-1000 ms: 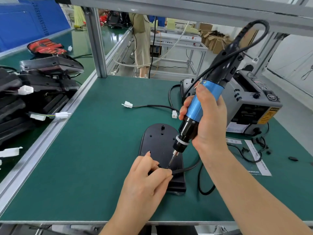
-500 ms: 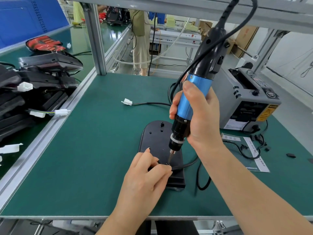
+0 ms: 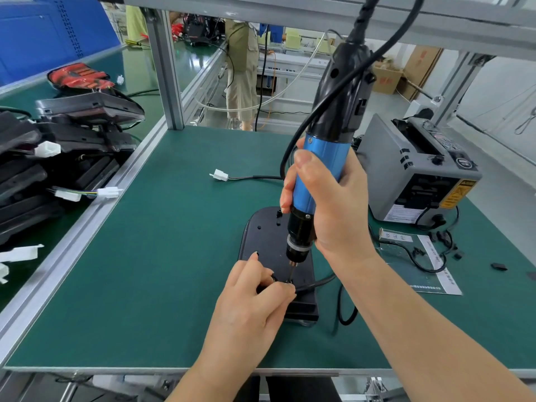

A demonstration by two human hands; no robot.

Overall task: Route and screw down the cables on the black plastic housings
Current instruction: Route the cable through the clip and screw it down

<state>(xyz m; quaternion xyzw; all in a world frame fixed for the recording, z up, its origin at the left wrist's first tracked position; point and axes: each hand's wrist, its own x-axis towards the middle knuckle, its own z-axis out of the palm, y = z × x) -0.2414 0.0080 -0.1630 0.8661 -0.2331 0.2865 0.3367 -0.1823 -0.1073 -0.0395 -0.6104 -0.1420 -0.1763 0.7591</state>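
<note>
My right grip point(image 3: 333, 204) is wrapped round the blue screwdriver point(image 3: 324, 158), its bit on the black housing point(image 3: 264, 236); my left grip point(image 3: 252, 303) pinches the cable point(image 3: 319, 282) beside the bit.

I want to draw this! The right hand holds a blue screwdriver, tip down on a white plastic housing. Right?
Not quite. The head view shows the housing is black, not white. The rest is right: the right hand holds the blue screwdriver, tip down on it.
</note>
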